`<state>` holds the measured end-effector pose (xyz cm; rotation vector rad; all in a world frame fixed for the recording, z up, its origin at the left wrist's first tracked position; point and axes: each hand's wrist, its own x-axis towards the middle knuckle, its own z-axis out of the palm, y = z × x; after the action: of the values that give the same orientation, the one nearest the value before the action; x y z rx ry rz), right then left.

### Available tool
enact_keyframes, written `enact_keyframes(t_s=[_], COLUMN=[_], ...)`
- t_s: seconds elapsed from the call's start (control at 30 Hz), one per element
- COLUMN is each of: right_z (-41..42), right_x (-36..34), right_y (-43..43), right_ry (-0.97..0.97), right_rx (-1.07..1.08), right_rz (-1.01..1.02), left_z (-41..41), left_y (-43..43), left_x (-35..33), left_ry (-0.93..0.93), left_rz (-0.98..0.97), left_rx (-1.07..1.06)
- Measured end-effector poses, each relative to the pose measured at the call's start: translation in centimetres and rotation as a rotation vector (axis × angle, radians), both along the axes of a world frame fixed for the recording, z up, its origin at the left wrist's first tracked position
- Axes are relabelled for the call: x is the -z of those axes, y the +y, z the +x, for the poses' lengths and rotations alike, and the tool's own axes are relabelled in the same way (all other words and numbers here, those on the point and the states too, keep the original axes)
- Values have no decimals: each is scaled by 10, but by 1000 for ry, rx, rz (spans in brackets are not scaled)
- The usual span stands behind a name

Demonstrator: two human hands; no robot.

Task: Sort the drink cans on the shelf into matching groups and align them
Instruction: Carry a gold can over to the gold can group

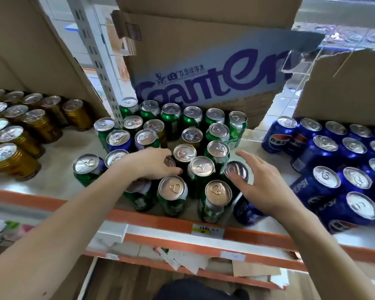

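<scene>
the mixed bunch sits mid-shelf (pixel 52 180), in front of a cardboard box (pixel 204 61): mostly green cans (pixel 171 118), with a few blue and gold ones among them. the left hand (pixel 154 163) reaches in from the left, its fingers curled round a dark can (pixel 169 162) in the middle of the bunch, just beside a can with a red tab (pixel 184 152). only a sliver of the dark can's top shows past the knuckles.

the right hand (pixel 262 182) comes in from the right with fingers spread and loose. its thumb lies at the rim of a blue can (pixel 236 169) at the bunch's front right corner, and the palm is over that can's side. whether it truly grips, i cannot tell.

gold cans (pixel 20 148) stand in rows at the far left, apart from the bunch. pepsi cans (pixel 333 159) crowd the right end, just beside the right hand. a price tag (pixel 207 230) is on the shelf's orange front edge.
</scene>
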<state>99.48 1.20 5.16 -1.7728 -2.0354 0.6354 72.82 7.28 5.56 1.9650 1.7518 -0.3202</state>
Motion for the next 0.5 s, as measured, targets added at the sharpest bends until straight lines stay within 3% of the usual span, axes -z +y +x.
enact_keyframes(t_s=[0.23,0.5], right_z=[12,31], right_x=[2,2], right_y=[-15,-32], right_ry=[163,159], right_rx=[149,79], right_rz=[95,-179], left_z=[5,-1], left_y=[7,-2], left_x=[-6,-58], left_ry=[-57,-294], left_rz=[28,135], left_rx=[-54,-191])
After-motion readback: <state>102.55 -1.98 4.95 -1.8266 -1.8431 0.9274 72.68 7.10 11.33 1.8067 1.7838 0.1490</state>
